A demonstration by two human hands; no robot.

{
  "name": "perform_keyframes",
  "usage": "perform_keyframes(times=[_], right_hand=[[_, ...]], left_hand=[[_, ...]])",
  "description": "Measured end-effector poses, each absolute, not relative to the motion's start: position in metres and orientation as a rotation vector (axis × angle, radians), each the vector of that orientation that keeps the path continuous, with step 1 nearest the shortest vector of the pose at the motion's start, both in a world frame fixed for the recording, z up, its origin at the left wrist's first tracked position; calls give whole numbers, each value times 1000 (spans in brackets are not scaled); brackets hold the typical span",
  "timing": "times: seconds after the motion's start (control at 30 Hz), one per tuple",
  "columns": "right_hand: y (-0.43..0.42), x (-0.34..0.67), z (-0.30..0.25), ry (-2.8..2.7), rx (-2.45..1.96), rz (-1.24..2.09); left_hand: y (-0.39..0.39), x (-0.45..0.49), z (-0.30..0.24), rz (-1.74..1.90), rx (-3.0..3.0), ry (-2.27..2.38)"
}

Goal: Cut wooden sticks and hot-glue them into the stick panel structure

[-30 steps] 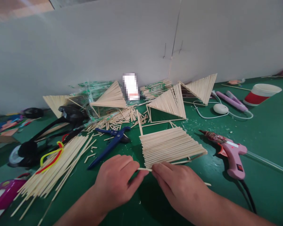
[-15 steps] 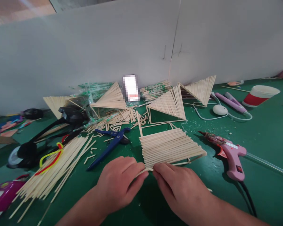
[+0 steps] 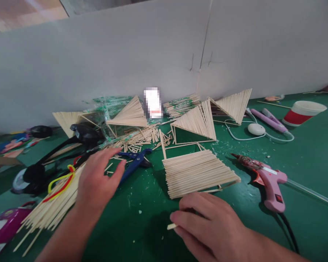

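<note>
My right hand (image 3: 211, 223) is closed around a thin wooden stick (image 3: 171, 226), whose pale end pokes out past the fingertips. Just beyond it lies a wooden stick frame (image 3: 199, 171), partly covered by a slatted surface of sticks laid side by side. My left hand (image 3: 97, 182) is held out over the table, thumb and fingers apart, with nothing visible in it. Right by its fingers is a blue-handled cutter (image 3: 135, 162), its lower handle partly hidden by that hand. A spread of long sticks (image 3: 58, 198) lies beneath and left of my left wrist.
A pink glue gun (image 3: 270, 182) with a cord lies on the right. Several slatted stick models (image 3: 195, 123) stand towards the wall, with short offcuts (image 3: 153, 134) among them. A red-and-white cup (image 3: 303, 112) is far right; a magenta tool (image 3: 8, 225) lies at left.
My left hand has let go of the stick, moved left towards the cutter and opened. My right hand has drawn slightly nearer to me, away from the frame's edge, keeping the stick.
</note>
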State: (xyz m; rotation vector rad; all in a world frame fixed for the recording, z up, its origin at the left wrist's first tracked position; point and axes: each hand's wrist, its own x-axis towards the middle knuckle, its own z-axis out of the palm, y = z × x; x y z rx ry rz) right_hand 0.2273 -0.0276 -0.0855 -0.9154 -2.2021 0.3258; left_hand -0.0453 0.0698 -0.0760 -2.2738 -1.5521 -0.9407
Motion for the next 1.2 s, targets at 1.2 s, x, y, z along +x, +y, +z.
perform_keyframes(times=[1.2], right_hand=[[-20, 299, -71, -1372, -1653, 917]], left_hand=[[36, 4, -91, -1987, -2426, -1789]])
